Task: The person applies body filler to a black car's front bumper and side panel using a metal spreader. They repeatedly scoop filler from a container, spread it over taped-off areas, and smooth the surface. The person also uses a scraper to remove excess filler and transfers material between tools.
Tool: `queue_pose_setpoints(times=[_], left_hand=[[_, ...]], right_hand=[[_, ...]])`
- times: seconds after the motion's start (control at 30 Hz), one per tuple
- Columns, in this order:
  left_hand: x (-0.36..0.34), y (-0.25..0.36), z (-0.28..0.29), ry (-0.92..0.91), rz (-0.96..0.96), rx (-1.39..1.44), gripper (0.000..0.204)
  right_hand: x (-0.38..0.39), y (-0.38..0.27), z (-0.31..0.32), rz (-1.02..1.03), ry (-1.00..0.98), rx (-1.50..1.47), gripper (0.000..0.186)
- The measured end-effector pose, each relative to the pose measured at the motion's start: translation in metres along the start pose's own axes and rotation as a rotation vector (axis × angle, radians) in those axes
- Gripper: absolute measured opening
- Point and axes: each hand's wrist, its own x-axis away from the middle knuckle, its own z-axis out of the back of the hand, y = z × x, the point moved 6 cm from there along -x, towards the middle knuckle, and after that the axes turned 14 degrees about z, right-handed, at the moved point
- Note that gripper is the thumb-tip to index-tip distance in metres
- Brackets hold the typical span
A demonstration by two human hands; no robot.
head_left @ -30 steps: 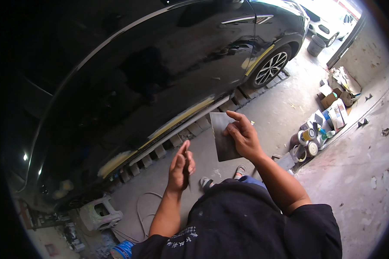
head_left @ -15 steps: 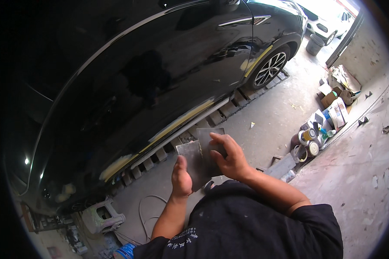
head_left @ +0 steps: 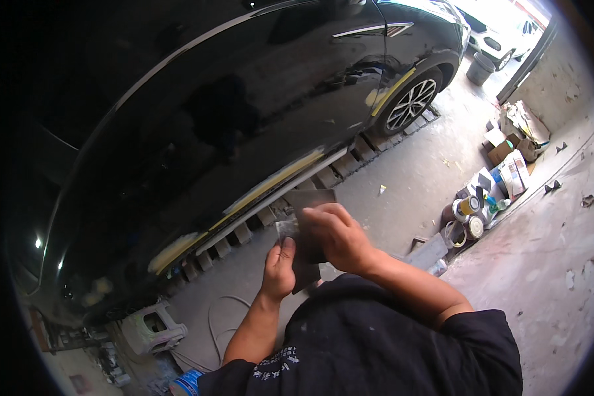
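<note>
Both hands are in front of my body. My left hand [head_left: 278, 272] is closed on a thin, dark grey sheet [head_left: 305, 272] that looks like sandpaper, its thumb on the near face. A paler grey corner [head_left: 286, 228] shows above that thumb. My right hand [head_left: 342, 239], slightly blurred, lies across the upper part with its fingers bent over a second dark panel [head_left: 320, 196]; whether the two are one folded piece is hidden. Beyond the hands stands a black car [head_left: 244, 125] with a yellowish filler strip [head_left: 270, 185] along its lower door edge.
A grated floor channel [head_left: 244, 233] runs under the car's side. At the lower left are a stained plastic stool [head_left: 155, 327], a hose [head_left: 212, 330] and a blue container [head_left: 188, 381]. Cans [head_left: 474, 228], papers and cardboard [head_left: 500, 153] lie along the right wall. A bucket [head_left: 480, 69] stands farther off.
My right hand has moved left and over the dark sheet, covering more of it. The left thumb has shifted onto the sheet's face, and the pieces overlap more.
</note>
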Motion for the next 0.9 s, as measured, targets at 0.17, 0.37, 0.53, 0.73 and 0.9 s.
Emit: queue_pose_setpoints(times=[0.17,0.37,0.53,0.73,0.9], left_hand=[[0.001,0.005,-0.010,-0.208,0.085,0.198,0.036],[0.005,-0.013,-0.003,-0.161,0.416,-0.085,0.042],[0.004,0.005,-0.010,-0.187,0.370,0.197,0.043],[0.008,-0.018,-0.002,-0.324,0.480,0.185,0.044],[-0.005,0.004,0.034,0.100,0.107,0.290,0.037]], right_hand=[[-0.015,-0.007,0.002,0.092,-0.028,-0.008,0.047],[-0.018,-0.011,0.001,0.132,-0.068,0.035,0.049],[-0.001,0.007,0.005,0.084,-0.106,0.063,0.039],[-0.027,0.005,0.009,0.070,0.005,0.050,0.044],[-0.002,0.021,0.016,-0.091,0.118,0.101,0.036]])
